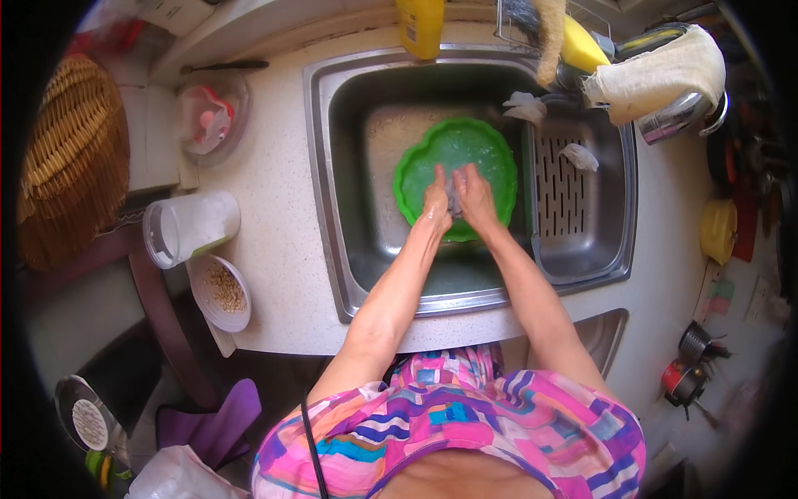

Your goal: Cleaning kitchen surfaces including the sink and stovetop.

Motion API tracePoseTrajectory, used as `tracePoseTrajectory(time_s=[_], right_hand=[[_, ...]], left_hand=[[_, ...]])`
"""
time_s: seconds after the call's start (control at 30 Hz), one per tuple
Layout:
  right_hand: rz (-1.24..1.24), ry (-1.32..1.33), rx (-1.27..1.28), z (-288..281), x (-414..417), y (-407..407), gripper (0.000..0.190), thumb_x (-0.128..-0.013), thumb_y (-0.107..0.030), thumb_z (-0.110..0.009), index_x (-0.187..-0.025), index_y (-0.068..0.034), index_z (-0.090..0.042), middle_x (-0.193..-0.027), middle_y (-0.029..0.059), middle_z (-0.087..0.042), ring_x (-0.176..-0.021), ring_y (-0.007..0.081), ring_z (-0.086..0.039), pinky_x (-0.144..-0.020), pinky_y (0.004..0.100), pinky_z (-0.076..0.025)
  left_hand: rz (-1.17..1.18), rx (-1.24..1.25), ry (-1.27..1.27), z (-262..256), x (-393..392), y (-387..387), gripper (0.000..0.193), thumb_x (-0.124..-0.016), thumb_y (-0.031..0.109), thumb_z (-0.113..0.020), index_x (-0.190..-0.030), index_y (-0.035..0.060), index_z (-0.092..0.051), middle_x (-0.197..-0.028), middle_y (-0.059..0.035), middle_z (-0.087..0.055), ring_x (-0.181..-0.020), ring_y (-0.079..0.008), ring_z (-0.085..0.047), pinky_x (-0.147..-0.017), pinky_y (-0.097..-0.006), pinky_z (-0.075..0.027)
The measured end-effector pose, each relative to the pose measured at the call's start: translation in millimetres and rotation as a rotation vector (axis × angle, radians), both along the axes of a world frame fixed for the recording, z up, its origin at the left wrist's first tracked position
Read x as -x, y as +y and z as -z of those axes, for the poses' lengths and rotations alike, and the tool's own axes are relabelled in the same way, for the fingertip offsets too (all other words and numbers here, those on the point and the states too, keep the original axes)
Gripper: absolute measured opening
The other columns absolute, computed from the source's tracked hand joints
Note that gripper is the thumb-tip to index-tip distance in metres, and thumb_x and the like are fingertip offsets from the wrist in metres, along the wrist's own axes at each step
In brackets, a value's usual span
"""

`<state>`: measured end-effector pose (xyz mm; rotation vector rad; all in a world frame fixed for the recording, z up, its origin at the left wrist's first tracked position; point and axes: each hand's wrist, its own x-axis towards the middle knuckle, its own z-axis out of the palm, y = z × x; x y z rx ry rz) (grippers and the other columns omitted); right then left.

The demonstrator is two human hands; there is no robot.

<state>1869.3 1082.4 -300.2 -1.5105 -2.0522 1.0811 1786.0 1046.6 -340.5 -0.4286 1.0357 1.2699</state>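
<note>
Inside the large bowl of a stainless steel sink (325,187) sits a green plastic basin (424,150) with a scalloped rim and cloudy water in it. My left hand (437,198) and my right hand (476,198) are side by side over its near half. Between them they grip a wet greyish cloth (456,198), mostly hidden by the palms and fingers. Water glistens on my left wrist. How far the cloth dips into the water I cannot tell.
A yellow bottle (421,28) stands behind the sink. Pale crumpled cloths (580,156) lie on the slotted drainer at right. Beyond it are a draped cloth (667,75) and a metal jug (676,118). On the left counter are a plastic tub (193,226) and a bowl of nuts or seeds (206,305).
</note>
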Motion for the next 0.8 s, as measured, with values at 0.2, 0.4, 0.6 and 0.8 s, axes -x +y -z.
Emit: tracePoseTrajectory(time_s=[0.2,0.4,0.6,0.8], right_hand=[[0.083,-0.258,0.08,44.0,-21.0,-4.8,0.024,-0.089,-0.024,-0.055,-0.1,-0.002,-0.056,-0.105,0.0218,-0.054,-0.097,0.0395,-0.054,-0.078,0.0484,-0.044],[-0.245,-0.678,-0.068,70.3,-34.1,-2.0,0.034,-0.076,-0.013,-0.063,-0.11,-0.01,-0.059,-0.111,0.0199,-0.049,-0.108,0.0378,-0.046,-0.077,0.0515,-0.045],[-0.129,-0.322,-0.164,-10.6,-14.7,3.8,0.026,-0.066,-0.004,-0.066,-0.091,-0.007,-0.067,-0.1,0.0122,-0.057,-0.093,0.0267,-0.053,-0.075,0.0364,-0.046],[0.212,0.622,0.742,-43.1,-23.9,2.4,0.029,-0.068,0.006,-0.062,-0.097,0.0,-0.062,-0.091,0.004,-0.062,-0.087,0.0144,-0.058,-0.078,0.0254,-0.045]], left_hand=[[0.141,0.246,0.554,-21.1,35.3,-4.3,0.052,-0.096,0.046,-0.036,-0.107,0.0014,-0.059,-0.1,-0.0141,-0.062,-0.097,-0.0261,-0.057,-0.084,-0.038,-0.043],[0.653,0.126,1.447,-56.1,23.5,-7.2,0.041,-0.095,0.03,-0.038,-0.101,-0.002,-0.063,-0.107,-0.024,-0.06,-0.104,-0.0394,-0.054,-0.088,-0.0392,-0.042],[0.375,-0.235,0.877,-25.8,30.6,-3.9,0.062,-0.097,0.049,-0.03,-0.1,-0.0018,-0.065,-0.103,-0.0137,-0.065,-0.099,-0.0256,-0.059,-0.088,-0.0368,-0.042],[0.348,-0.122,0.262,-42.0,24.2,-3.4,0.069,-0.092,0.061,-0.029,-0.104,0.002,-0.063,-0.097,-0.0082,-0.064,-0.095,-0.0185,-0.058,-0.086,-0.0322,-0.043]])
